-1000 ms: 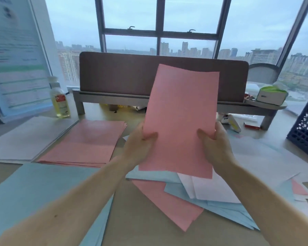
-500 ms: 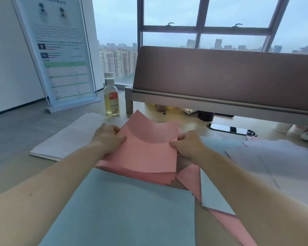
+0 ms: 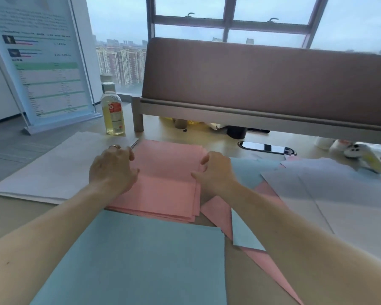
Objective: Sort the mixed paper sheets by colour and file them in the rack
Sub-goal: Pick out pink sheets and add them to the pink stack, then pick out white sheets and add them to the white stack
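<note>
A pink stack (image 3: 165, 183) lies flat in the middle of the desk. My left hand (image 3: 112, 170) rests on its left edge with fingers spread. At the stack's right edge hovers my right hand (image 3: 216, 172), fingers apart, holding nothing. A blue stack (image 3: 136, 260) lies nearest me, in front of the pink one. A white stack (image 3: 53, 170) sits to the left. To the right spreads the mixed pile (image 3: 317, 194) of white, blue and pink sheets, with one pink sheet (image 3: 262, 260) sticking out toward me.
A bottle of yellow liquid (image 3: 112, 111) stands behind the white stack. A standing sign (image 3: 42, 62) is at the far left. A raised shelf with a brown back panel (image 3: 262, 84) crosses the rear of the desk. A phone (image 3: 264, 148) lies under it.
The pink sheet held up in both hands has been laid on the pink stack and let go. Both hands now sit open at the stack's edges. My view turned left.
</note>
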Demonstrator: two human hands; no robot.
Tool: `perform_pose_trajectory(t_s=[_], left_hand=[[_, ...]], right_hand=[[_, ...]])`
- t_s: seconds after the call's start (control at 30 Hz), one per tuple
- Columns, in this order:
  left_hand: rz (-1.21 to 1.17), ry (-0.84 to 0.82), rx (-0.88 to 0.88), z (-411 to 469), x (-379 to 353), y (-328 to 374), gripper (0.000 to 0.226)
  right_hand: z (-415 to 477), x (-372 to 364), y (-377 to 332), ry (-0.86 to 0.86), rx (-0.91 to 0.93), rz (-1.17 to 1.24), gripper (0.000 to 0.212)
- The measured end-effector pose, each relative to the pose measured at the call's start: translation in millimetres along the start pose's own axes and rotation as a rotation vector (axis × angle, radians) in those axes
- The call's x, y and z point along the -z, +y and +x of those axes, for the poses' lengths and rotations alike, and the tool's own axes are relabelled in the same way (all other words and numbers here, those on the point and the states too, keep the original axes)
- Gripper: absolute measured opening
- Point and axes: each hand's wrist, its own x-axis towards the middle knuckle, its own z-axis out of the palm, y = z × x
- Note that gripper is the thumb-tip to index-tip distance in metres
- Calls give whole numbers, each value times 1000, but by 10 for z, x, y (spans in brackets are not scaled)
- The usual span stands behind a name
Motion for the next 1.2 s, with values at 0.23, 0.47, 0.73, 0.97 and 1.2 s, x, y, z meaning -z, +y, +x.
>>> perform_pose_trajectory(t_s=[0.23,0.47,0.73,0.97,1.2], left_hand=[[-307,-174,-518,-655,114,1760,5],[-523,-616,-386,-1185,55,3208,33],[-522,-745,-171,-1325,92,3759,31],[-911,-780,107,-1348,-28,3915,12],[-434,-336,-472,-1404,-187,4026,19]], right_hand=[[-593,1044,1033,52,-82,-155,22],[-1495,2226,2340,83,-270,-382,46],[-1739,2357,2752,60,-268,-392,62],[-1822,2336,2829,95,-239,-334,62],[-1927,2448,2952,158,-223,-42,57]])
